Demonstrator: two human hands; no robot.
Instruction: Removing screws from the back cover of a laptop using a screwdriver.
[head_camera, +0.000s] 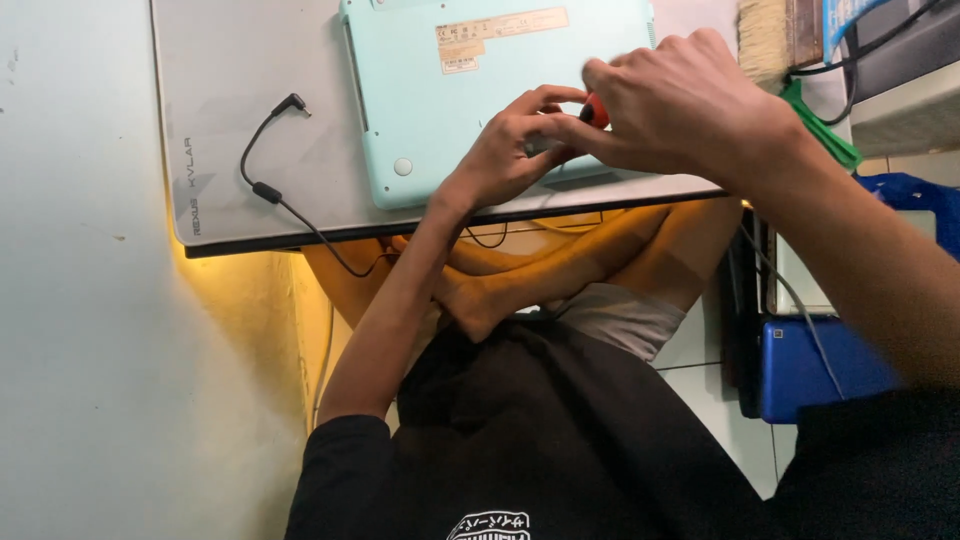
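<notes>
red-handled screwdriver pinched by curled right hand; left hand fingertips steady it over laptop.

soft, even daylight is washing over my grey work mat, leaving it pale with no harsh glare. a warm yellow glow is spilling out under its front edge onto the wall. my right hand is smearing slightly with motion blur; my legs below are sitting in dim shadow.

It looked like a small repair workshop: an upturned laptop lay on a low table, with a cable and a brush.
</notes>
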